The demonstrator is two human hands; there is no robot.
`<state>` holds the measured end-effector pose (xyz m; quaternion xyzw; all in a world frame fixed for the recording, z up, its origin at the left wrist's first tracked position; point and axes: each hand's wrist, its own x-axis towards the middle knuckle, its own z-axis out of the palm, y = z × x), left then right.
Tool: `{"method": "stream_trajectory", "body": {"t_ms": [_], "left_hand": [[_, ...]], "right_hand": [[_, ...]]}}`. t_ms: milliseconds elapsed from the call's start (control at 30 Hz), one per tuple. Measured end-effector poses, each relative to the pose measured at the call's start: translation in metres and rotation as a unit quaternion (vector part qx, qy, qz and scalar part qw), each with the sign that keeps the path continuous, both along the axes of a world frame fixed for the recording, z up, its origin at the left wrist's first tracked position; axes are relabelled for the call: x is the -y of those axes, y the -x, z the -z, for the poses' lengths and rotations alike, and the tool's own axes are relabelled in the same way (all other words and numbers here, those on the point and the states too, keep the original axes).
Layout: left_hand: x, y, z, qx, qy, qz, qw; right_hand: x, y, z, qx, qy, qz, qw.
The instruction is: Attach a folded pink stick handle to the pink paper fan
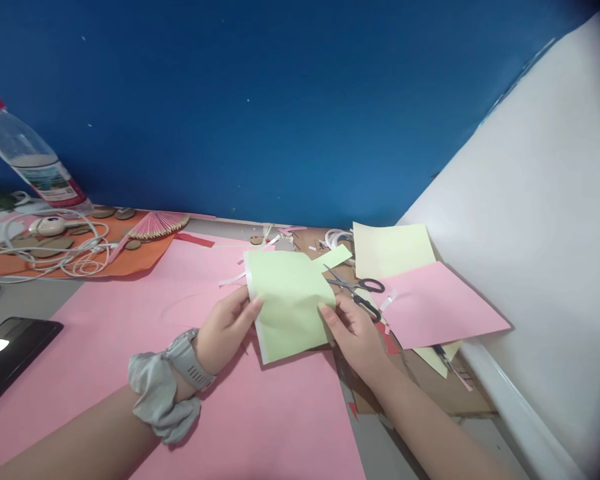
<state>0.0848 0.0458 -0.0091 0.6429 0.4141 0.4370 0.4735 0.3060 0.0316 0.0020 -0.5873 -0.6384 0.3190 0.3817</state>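
Observation:
A light green sheet of paper (291,307) is held up between both hands over a large pink sheet (280,413). My left hand (226,332) pinches its left edge, where a white strip runs from top to bottom. On the opposite side, my right hand (357,339) grips the right edge, thumb in front and fingers behind. The paper bows slightly between them. Just behind my right hand lie open scissors (357,287) with black handles. A light green paper strip (336,257) rests near their blades.
Pink paper (440,307) and pale yellow paper (393,248) lie at the right by the white wall. At the left are a bottle (45,167), white cables (87,247), a pink folded fan (160,225) and a black phone (17,353). Paper scraps lie along the blue wall (300,107).

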Motion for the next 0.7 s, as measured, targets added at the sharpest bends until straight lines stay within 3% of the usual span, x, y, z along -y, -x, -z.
{"method": "stream_trajectory", "body": {"t_ms": [133, 333, 567, 700], "left_hand": [[-0.0028, 0.0015, 0.0033, -0.035, 0.015, -0.052, 0.998], [0.0, 0.0, 0.0031, -0.007, 0.098, 0.007, 0.995], [-0.0029, 0.0015, 0.0027, 0.022, 0.063, -0.048, 0.997], [-0.0018, 0.0007, 0.0057, 0.039, 0.091, -0.042, 0.994]], "right_hand": [[0.0003, 0.0002, 0.0, 0.003, -0.004, -0.01, 1.0], [-0.0013, 0.0021, 0.0005, -0.055, 0.007, -0.014, 0.998], [0.0023, 0.0013, -0.0057, 0.042, 0.006, -0.017, 0.999], [0.0032, 0.0009, -0.0045, 0.011, 0.013, -0.041, 0.999]]}}
